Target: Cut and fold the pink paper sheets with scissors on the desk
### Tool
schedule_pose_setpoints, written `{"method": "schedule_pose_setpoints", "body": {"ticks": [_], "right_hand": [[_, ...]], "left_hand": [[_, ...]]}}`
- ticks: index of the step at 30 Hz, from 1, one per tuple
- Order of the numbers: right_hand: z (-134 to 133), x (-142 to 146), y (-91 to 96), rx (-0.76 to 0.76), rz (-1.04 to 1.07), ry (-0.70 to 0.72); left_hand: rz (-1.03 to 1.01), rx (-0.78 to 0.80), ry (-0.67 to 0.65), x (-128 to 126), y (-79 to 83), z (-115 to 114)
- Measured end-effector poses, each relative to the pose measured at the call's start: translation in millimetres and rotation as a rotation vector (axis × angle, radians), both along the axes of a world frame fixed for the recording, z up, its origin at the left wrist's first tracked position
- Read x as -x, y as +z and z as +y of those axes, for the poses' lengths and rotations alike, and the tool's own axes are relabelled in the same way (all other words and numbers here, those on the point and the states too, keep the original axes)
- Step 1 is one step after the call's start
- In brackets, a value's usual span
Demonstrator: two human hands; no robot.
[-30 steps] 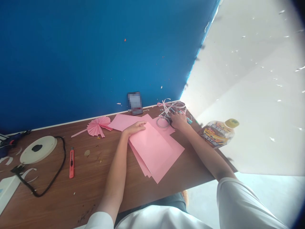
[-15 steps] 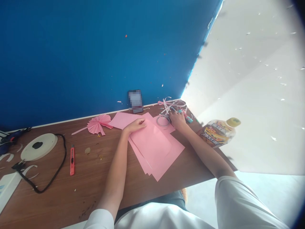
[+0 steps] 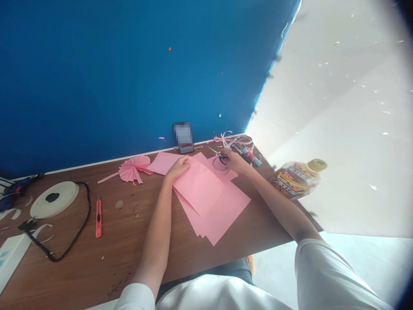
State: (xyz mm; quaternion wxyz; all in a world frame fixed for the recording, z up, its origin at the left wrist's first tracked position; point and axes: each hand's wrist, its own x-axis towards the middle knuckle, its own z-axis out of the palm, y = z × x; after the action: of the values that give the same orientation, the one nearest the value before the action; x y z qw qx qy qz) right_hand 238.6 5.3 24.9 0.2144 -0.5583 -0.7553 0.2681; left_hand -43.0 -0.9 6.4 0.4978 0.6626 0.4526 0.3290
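Observation:
My left hand [image 3: 178,168] is closed on the upper left edge of a sheet of pink paper [image 3: 203,185], which is slightly raised over more pink sheets [image 3: 222,215] on the table. My right hand [image 3: 235,160] grips a pair of scissors [image 3: 214,150] by the dark handles, blades pointing away to the left. Beneath the scissors lies a grey ring [image 3: 220,165], perhaps a roll of tape. A pink and blue tube-like item [image 3: 251,156] sits just right of that hand, with white paper strips [image 3: 227,138] behind it.
A pleated pink paper fan [image 3: 134,168] lies at the back left. Nearer are a red box cutter [image 3: 98,217], a white disc [image 3: 53,200] with a black cord [image 3: 85,219], and a power strip [image 3: 11,258]. A phone [image 3: 183,137] leans on the blue wall. A yellow-capped bottle [image 3: 297,178] stands right.
My right hand has lifted the scissors from the clutter at the back and drawn them slightly nearer. My left hand has closed on the top pink sheet and raised it a little.

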Motion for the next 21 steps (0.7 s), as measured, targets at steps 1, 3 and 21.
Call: {"method": "schedule_pose_setpoints", "body": {"ticks": [1, 3, 21], "right_hand": [[-1, 4, 0.4, 0.008, 0.103, 0.04], [-5, 12, 1.3, 0.032, 0.231, 0.1], [-15, 40, -17.0, 0.383, 0.559, 0.043]], "left_hand": [[-0.009, -0.007, 0.019, -1, -0.2, 0], [-0.018, -0.029, 0.043, -2, -0.3, 0], [0.002, -0.143, 0.15, 0, -7.0, 6]]}}
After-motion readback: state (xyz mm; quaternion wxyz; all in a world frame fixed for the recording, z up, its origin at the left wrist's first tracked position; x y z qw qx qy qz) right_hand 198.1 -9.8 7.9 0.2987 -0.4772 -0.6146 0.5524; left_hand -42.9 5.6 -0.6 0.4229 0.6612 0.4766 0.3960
